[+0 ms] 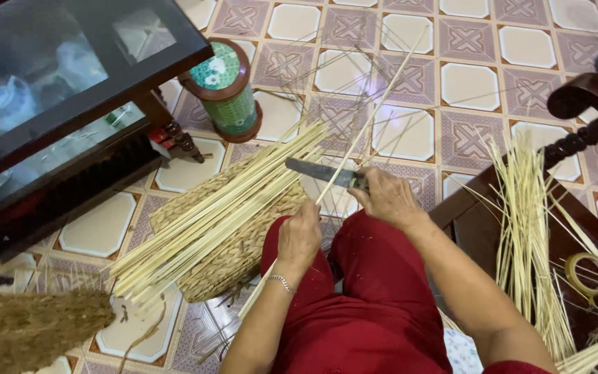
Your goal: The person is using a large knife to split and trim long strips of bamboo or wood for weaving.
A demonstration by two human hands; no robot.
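left hand centre frame, fingers curled pinching thin bamboo strip | right hand fist clamped on knife, blade touching strip | strip bundle left-centre across woven basket | thin slivers right on wooden chair

my living room floor at home, used for craft work

patterned floor tiles, a glass-topped dark wood table holding a teapot, carved wooden chair, split cane strips by my knees.

Stick: thin, pale, long, slanting up and away over the woven basket's right edge.
Knife: flat grey blade lying crosswise, pointing toward the basket, crossing the stick.
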